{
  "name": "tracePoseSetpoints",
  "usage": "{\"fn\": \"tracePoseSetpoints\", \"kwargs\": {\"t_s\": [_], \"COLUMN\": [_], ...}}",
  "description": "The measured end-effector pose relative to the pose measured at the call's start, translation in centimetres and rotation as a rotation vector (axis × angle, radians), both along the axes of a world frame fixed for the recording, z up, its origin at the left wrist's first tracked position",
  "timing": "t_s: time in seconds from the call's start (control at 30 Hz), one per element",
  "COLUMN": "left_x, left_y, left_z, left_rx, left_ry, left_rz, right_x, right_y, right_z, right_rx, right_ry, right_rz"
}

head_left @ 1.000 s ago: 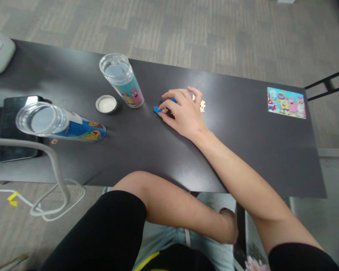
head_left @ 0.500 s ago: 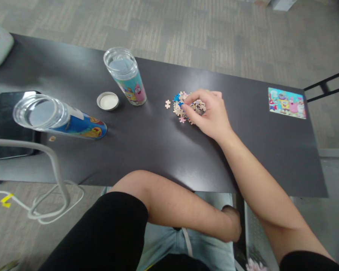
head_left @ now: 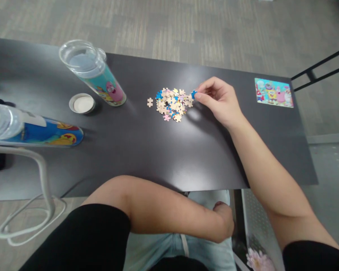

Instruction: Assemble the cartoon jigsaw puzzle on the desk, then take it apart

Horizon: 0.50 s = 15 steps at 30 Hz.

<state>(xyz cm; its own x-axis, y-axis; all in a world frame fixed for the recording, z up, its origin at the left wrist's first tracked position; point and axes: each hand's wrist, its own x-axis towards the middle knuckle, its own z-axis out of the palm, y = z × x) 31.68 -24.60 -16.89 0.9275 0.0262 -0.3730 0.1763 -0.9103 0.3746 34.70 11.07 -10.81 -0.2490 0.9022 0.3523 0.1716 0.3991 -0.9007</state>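
Note:
Between thumb and index finger, my right hand (head_left: 219,98) pinches a blue jigsaw piece (head_left: 194,94) just above the table, at the right side of a heap of jigsaw pieces (head_left: 172,103). The heap mixes bare tan backs with blue, pink and yellow faces. One loose jigsaw piece (head_left: 150,102) lies apart on its left. My left hand (head_left: 224,222) rests low over my lap, below the table edge; its fingers are turned away and hidden. Farther right on the table lies a colourful cartoon picture card (head_left: 274,93).
A clear-topped cartoon tube (head_left: 110,88) stands left of the heap, with a round white lid (head_left: 82,103) beside it. A blue tube (head_left: 53,131) stands nearer at left, close to a thick white cable (head_left: 42,165). The dark table (head_left: 130,150) has a black metal frame (head_left: 310,77) beyond its right end.
My right hand has drawn back rightward from the heap with a blue jigsaw piece pinched in it, uncovering the heap. The view has shifted, so the tubes appear farther left.

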Motion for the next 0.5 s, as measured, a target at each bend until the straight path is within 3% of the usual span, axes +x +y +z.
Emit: {"fn": "tracePoseSetpoints", "kwargs": {"t_s": [0.13,0.3,0.5], "left_x": [-0.5,-0.8,-0.6], "left_y": [-0.3,-0.5,-0.7], "left_z": [-0.1,-0.3,-1.1], "left_rx": [-0.046,-0.059,-0.094], "left_ry": [-0.035,-0.045,-0.056], "left_rz": [-0.164,-0.162,-0.156], "right_x": [0.3,0.8,1.1], "right_y": [0.5,0.8,0.0], "right_z": [-0.3,0.0,2.0], "right_rx": [-0.037,-0.022,-0.144], "right_ry": [0.009,-0.031,-0.148], "right_rz": [-0.014,-0.043,0.035]}}
